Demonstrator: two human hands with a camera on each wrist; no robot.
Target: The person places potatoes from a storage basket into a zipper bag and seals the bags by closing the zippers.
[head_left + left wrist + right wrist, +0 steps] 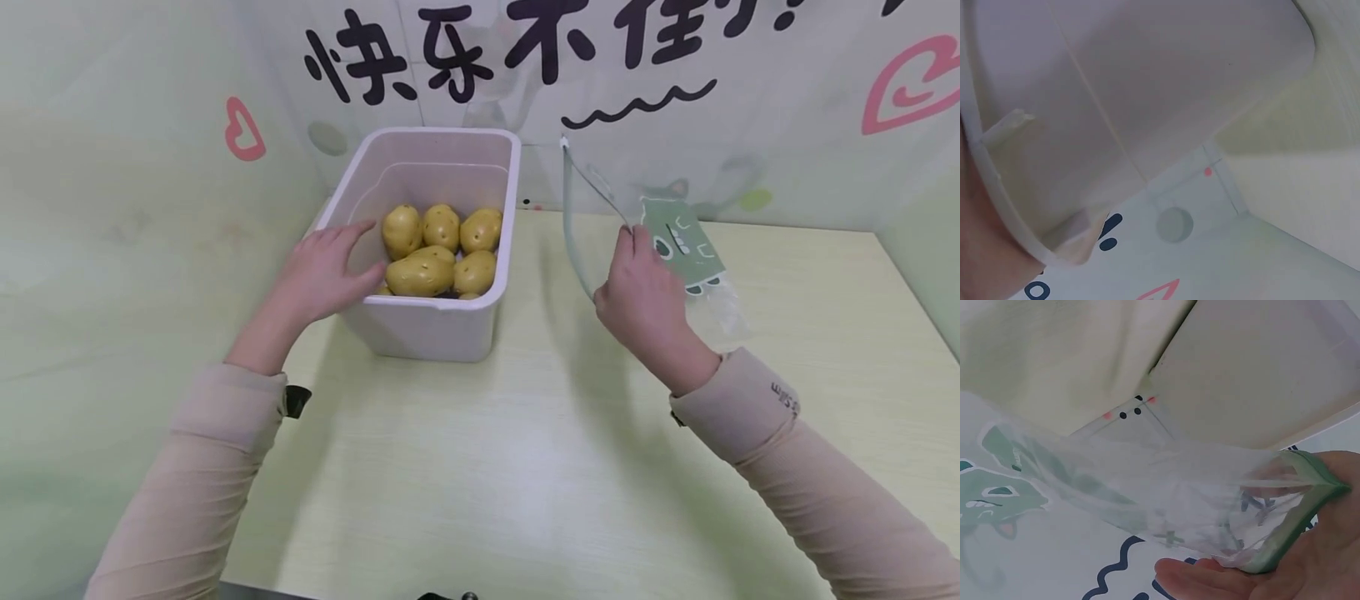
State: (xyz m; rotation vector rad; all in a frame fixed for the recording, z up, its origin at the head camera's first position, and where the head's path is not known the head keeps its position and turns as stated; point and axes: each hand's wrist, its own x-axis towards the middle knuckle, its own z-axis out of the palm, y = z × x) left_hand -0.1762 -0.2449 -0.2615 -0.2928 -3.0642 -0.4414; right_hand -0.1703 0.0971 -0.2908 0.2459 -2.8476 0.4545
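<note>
On a pale wood-grain table, a deep, pale-lilac plastic bin with rounded corners stood with the left hand over its left rim, thumb and forefinger parted, grasping nothing. To its right, the right hand gripped the green-edged mouth of a clear, filmy plastic bag with a green cartoon face. Inside the bin lay smooth, oval, yellow-brown potatoes.

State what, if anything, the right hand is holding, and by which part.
The right hand grips the clear cartoon-print zip bag by its green mouth strip.
</note>
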